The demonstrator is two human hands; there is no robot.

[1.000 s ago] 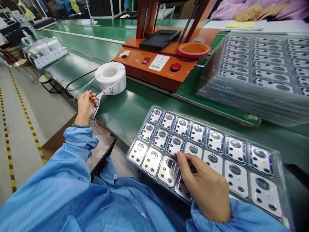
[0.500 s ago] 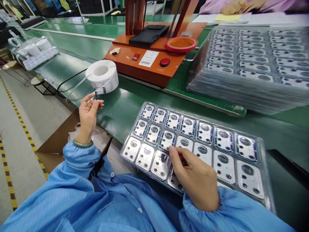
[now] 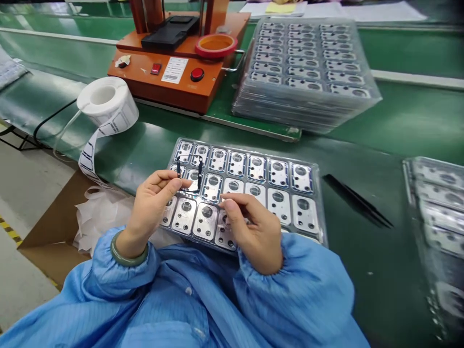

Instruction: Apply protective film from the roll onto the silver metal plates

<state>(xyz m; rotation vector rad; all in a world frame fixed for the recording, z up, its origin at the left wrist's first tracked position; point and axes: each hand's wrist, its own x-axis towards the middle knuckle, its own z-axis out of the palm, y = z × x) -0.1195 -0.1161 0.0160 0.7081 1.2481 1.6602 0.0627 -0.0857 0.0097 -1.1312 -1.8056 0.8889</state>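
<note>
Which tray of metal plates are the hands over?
The lone tray on the green belt, beneath the left hand and right hand; the tall stack beyond and the tray at far right lie apart.

Green conveyor bench; grey factory floor, yellow-and-black tape; cardboard box beneath.

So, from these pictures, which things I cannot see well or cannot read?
Only the head view exists here:

The right hand: its fingers hide what they touch on the blister tray.
The left hand: the small dark frame is too thin to show its material.
The stacked trays: cut off by the right edge.
The white label on the orange machine: its text is too small to read.
</note>
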